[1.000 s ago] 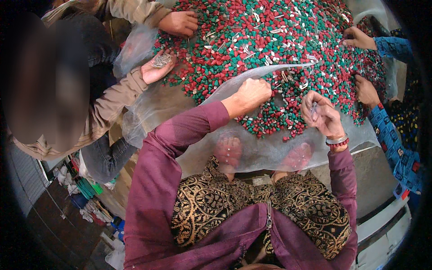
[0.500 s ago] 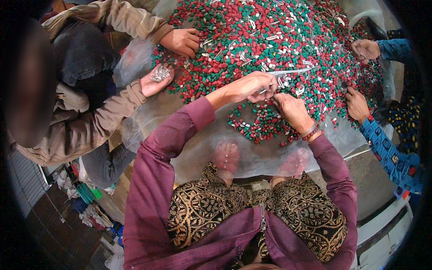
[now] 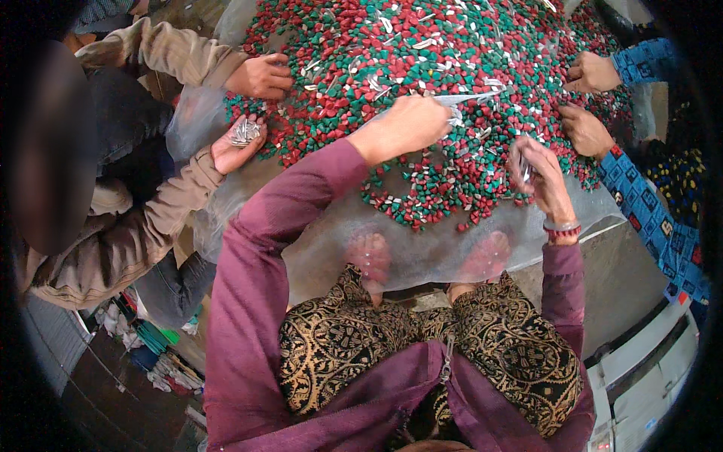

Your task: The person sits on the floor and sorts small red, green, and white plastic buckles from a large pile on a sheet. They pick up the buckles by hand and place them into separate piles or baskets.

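Observation:
A wide heap of small red and green pieces [image 3: 331,113] lies before me, with slim white pieces [image 3: 425,43] scattered through it. Over its near part my left hand [image 3: 410,124] is closed, back upward. From its fingers a pale, pointed, see-through plastic piece [image 3: 471,98] sticks out to the right, with whitish bits beside the fingertips. To the right, my right hand [image 3: 541,175] is lifted at the heap's near edge, fingers curled and a little blurred. Some whitish pieces [image 3: 525,172] show in its palm. A smaller cluster of pieces [image 3: 422,200] lies between me and my left hand.
Clear plastic sheeting [image 3: 324,256] spreads under the heap and over my feet [image 3: 369,256]. At left, a person's open palm holds white pieces [image 3: 245,132]; their other hand [image 3: 260,77] touches the heap. Another person's two hands [image 3: 587,129] work at the right edge.
My right hand has drawn away from my left, moving right and turning its palm inward. The whole view has shifted slightly. My left hand still grips the plastic piece.

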A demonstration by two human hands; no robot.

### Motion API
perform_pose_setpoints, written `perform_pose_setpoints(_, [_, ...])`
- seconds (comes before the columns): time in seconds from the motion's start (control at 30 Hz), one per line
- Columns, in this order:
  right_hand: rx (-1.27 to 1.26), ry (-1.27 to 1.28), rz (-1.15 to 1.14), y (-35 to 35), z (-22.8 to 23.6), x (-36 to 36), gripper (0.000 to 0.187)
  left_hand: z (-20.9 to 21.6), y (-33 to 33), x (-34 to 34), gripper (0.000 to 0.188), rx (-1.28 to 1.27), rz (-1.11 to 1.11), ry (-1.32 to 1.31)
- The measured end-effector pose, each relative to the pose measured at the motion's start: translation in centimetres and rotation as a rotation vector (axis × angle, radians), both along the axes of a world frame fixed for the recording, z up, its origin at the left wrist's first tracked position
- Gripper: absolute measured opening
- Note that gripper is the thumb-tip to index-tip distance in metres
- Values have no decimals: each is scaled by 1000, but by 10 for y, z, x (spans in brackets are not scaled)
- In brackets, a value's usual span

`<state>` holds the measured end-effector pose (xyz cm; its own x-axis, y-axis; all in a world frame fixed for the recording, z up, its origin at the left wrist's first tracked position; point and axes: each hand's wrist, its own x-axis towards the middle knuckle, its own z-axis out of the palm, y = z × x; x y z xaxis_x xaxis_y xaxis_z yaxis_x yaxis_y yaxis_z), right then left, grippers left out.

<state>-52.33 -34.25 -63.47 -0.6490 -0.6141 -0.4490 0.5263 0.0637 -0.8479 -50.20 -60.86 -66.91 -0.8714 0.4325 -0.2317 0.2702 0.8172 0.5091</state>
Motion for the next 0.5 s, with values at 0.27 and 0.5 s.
perform_pose_setpoints(0.27, [839, 1023, 395, -26, -44, -11, 22, 27, -24, 0, 22, 606, 110, -219])
perform_pose_setpoints(0.5, [-289, -266, -183, 2, 4, -21, 19, 46, -11, -10, 36, 1426, 273, -1061])
